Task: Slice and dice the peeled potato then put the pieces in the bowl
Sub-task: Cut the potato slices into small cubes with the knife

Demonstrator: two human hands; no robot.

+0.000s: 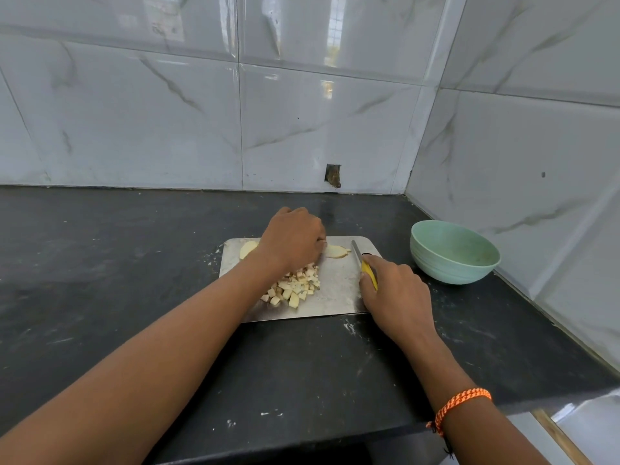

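L hand (291,237) is lying knuckles-up on steel cutting board (339,290), fingertips curling onto potato slice (336,251). R hand (396,290) is gripping yellow-handled knife (364,263), blade on board. Diced pieces (295,286) are sitting mid-board. Green bowl (454,251) is standing just right of board.

It was a home kitchen, seen at a corner of the counter. The dark stone countertop (134,263) ran back to 2 walls of glossy white marble-look tiles (151,112) that met at the far right corner. A steel cutting board (339,290) lay near the middle of the countertop with diced potato (295,290) heaped on it, and a yellow-handled knife (364,263) rested at its right edge. A pale green bowl (454,251) stood beside the right wall.
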